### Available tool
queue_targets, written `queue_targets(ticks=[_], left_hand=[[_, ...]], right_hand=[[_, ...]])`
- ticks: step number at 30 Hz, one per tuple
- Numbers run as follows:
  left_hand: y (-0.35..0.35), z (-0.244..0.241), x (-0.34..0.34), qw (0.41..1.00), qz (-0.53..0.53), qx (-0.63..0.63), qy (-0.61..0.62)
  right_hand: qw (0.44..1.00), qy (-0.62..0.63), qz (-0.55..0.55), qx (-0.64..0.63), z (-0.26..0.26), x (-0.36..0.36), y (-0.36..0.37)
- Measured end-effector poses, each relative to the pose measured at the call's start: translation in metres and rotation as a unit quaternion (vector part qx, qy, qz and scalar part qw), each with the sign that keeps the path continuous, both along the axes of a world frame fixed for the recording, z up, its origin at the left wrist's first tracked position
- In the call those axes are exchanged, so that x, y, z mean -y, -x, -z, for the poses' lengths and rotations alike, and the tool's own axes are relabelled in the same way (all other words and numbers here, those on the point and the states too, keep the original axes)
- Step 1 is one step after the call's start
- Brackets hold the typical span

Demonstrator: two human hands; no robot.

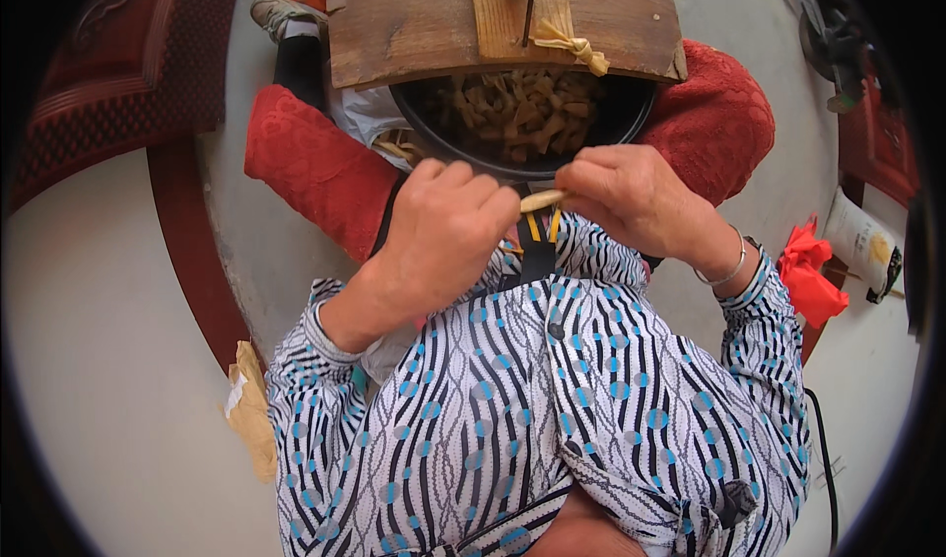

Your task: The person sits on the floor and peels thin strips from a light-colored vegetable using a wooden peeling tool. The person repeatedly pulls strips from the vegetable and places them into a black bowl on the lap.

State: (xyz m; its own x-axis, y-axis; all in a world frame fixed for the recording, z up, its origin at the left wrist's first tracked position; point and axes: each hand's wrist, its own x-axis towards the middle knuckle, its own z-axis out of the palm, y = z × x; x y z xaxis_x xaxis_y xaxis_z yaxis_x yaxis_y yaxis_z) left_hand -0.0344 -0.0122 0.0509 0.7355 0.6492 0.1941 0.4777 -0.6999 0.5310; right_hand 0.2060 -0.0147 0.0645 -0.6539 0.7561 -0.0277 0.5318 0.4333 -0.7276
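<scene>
A pale tan strip (543,200), perhaps dried plant material, stretches between my two hands above my lap. My left hand (451,224) grips one end in a closed fist. The other end is pinched in the fingers of my right hand (635,195). Just beyond them sits a black basin (480,164) holding many short cut pieces (528,114) of similar material. A wooden board (399,25) lies across the basin's far side. From the board rises a thin dark metal blade or rod (531,10). Beside its foot rests a knotted strip (580,47).
My red-covered legs (318,158) spread around the basin. More strips (399,145) and a white plastic bag (366,110) lie by its left side. Carved dark red furniture (140,62) stands at left. A red plastic bag (809,276) and a white package (861,239) are at right.
</scene>
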Motion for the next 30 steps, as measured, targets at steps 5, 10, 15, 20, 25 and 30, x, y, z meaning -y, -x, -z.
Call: queue_targets(ticks=[5, 10, 15, 20, 25, 30], left_hand=[[0.007, -0.015, 0.015, 0.998, -0.028, 0.017, 0.052], [-0.005, -0.008, -0.024, 0.986, -0.103, 0.125, 0.035], [-0.006, -0.007, -0.056, 0.954, -0.162, 0.180, 0.175], [-0.008, -0.001, -0.068, 0.974, -0.172, 0.144, 0.029], [-0.010, -0.003, -0.074, 0.985, -0.128, 0.110, -0.021], [-0.021, -0.005, -0.079, 0.987, -0.104, 0.121, -0.021]], right_hand=[[0.997, 0.052, 0.014, -0.055, -0.012, 0.008, -0.002], [0.958, 0.071, 0.203, -0.188, -0.004, -0.018, -0.009], [0.923, -0.097, 0.336, -0.159, 0.057, -0.057, -0.017], [0.940, -0.124, 0.306, -0.087, 0.061, -0.038, -0.012], [0.887, -0.096, 0.345, -0.291, 0.026, -0.047, -0.008], [0.929, 0.142, 0.250, -0.234, 0.011, -0.059, -0.010]])
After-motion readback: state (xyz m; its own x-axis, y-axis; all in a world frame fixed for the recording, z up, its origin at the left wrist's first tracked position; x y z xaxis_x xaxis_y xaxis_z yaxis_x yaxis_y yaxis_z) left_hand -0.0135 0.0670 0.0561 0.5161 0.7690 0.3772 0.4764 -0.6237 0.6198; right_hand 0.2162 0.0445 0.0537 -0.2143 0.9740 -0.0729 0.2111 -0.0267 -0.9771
